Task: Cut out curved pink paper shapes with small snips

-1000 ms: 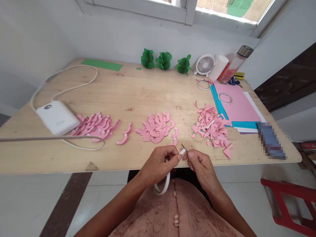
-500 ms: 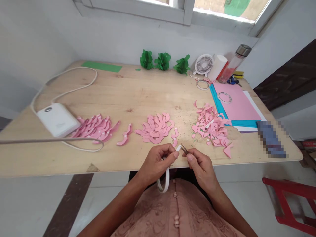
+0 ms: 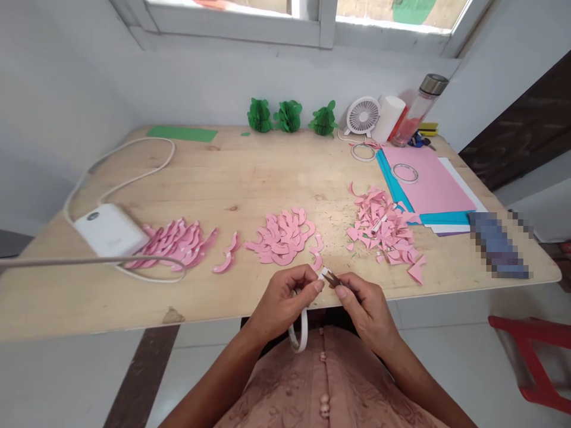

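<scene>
My left hand (image 3: 285,300) is closed on a roll of white tape (image 3: 304,330), which hangs below the fingers; its short free end is pinched between thumb and forefinger. My right hand (image 3: 368,303) grips small scissors (image 3: 331,279), their blades parted at the tape's end. Just beyond my hands lies a curved pink paper strip (image 3: 316,252) with white tape bits. A heap of curved pink pieces (image 3: 283,235) is left of it, then another strip (image 3: 227,252) and a pile of taped strips (image 3: 178,244). Pink scraps (image 3: 386,229) lie to the right.
A white power bank (image 3: 110,230) with a cable sits at the left. Three green paper shapes (image 3: 288,116), a small fan (image 3: 363,116) and a bottle (image 3: 419,113) stand at the back. Coloured sheets (image 3: 432,190) lie right; a red stool (image 3: 535,356) is on the floor.
The scissor blades have opened wider and are now at the tape's free end. The camera view has shifted slightly; the paper pieces lie as before.
</scene>
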The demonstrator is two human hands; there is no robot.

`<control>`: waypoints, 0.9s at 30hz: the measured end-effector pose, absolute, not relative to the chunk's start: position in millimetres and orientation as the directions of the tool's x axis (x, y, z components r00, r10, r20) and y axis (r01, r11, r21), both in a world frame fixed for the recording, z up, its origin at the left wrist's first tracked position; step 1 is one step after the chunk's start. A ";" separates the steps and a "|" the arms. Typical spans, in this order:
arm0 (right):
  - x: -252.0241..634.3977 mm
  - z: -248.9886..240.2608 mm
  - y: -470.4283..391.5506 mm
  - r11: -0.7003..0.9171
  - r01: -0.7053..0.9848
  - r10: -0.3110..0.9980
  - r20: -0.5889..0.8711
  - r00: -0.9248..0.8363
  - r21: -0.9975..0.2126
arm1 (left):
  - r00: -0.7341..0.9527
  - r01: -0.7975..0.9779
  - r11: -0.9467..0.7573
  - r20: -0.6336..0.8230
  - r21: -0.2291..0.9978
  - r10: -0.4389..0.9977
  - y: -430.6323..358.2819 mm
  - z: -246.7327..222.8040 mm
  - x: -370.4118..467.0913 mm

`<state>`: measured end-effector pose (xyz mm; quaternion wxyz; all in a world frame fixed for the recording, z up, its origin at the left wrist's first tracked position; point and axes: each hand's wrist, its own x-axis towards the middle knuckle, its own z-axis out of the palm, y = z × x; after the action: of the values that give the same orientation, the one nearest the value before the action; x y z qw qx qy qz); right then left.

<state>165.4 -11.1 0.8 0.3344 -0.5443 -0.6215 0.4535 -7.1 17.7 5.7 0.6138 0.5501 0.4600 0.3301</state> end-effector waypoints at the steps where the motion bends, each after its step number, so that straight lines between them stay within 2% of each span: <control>1: 165.3 1.2 -11.2 -0.002 0.372 0.979 -0.077 -0.186 -0.928 | 0.361 0.102 0.178 -0.203 0.979 0.910 17.9 5.6 -7.0; 27: 166.6 -0.9 -10.5 0.023 0.429 0.982 -0.060 -0.179 -0.903 | 0.355 0.064 0.202 -0.212 0.977 0.910 16.7 5.7 -4.9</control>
<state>166.6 -10.5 -0.9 0.3234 -0.5530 -0.6378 0.4277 -4.9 16.7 5.7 0.6267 0.5338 0.4565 0.3375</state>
